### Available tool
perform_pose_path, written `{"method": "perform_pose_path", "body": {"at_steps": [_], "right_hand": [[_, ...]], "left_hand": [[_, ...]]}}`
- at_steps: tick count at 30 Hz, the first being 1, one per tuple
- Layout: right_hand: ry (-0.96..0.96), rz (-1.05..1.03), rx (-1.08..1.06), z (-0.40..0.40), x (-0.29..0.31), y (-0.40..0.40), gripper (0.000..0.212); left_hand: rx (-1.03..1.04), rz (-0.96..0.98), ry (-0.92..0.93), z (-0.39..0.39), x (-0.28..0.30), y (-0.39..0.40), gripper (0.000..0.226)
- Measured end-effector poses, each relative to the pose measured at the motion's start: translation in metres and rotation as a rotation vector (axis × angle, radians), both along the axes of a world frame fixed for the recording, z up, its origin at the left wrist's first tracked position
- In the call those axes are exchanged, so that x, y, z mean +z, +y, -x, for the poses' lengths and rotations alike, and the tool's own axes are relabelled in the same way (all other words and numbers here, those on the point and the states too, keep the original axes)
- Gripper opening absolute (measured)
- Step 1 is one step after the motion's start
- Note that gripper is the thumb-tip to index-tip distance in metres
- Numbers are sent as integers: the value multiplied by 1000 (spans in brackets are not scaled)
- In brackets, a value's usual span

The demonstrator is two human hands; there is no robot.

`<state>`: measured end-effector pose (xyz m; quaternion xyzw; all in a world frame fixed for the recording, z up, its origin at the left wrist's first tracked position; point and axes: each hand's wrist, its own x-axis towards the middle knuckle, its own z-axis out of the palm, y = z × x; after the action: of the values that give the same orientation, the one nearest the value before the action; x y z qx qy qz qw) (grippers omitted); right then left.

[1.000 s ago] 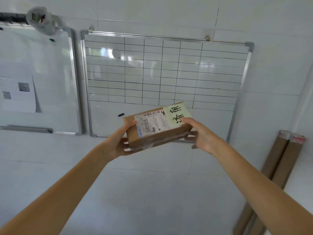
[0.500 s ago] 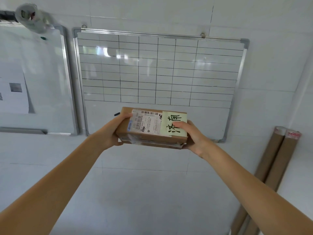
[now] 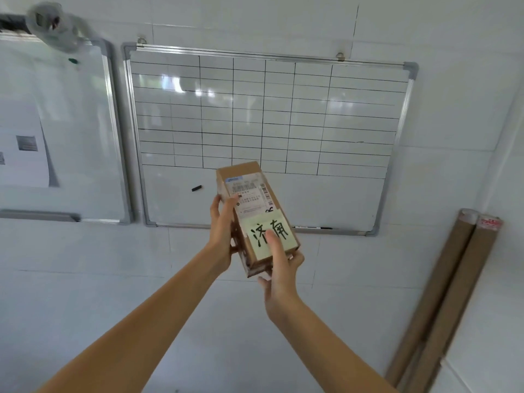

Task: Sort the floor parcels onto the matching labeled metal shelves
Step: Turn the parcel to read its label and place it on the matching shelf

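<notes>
Parcel (image 3: 252, 211) in both hands

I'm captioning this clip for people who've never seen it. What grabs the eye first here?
A brown cardboard parcel held up at centre by both hands, left hand on its side, right hand at its near end. On it, a pale yellow note with black handwritten characters. Behind, a gridded whiteboard with a metal frame fills the white wall.

Bright even daylight, window glare on the gridded whiteboard (image 3: 266, 114), wide-angle bending at edges, slight motion blur
</notes>
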<state>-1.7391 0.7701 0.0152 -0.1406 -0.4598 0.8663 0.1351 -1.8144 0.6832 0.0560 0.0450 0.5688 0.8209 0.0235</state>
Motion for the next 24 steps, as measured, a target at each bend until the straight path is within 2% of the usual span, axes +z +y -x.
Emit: {"method": "perform_pose_path", "body": {"at_steps": [4, 7, 8, 9, 11, 12, 15, 20, 24], "right_hand": [[25, -320, 52, 2, 7, 30, 46], [116, -475, 171, 8, 21, 44, 83], [160, -517, 189, 9, 27, 46, 88], [220, -556, 179, 11, 33, 48, 83], [358, -537, 139, 19, 46, 52, 62], [407, -490, 124, 23, 53, 53, 58], [480, -384, 138, 32, 60, 50, 69], [432, -302, 284, 36, 45, 54, 101], [410, -308, 276, 41, 39, 54, 96]], "left_hand": [[7, 45, 123, 2, 0, -15, 50], [-94, 25, 227, 4, 3, -21, 50], [-148, 1, 226, 2, 6, -22, 54], [-192, -17, 208, -2, 11, -20, 54], [-290, -31, 171, -13, 21, -12, 54], [-332, -46, 167, -16, 24, -5, 56], [-365, -135, 197, -23, 30, 11, 62], [-370, -99, 273, -27, 30, 15, 58], [-368, -112, 267, -30, 23, 13, 59]]}}
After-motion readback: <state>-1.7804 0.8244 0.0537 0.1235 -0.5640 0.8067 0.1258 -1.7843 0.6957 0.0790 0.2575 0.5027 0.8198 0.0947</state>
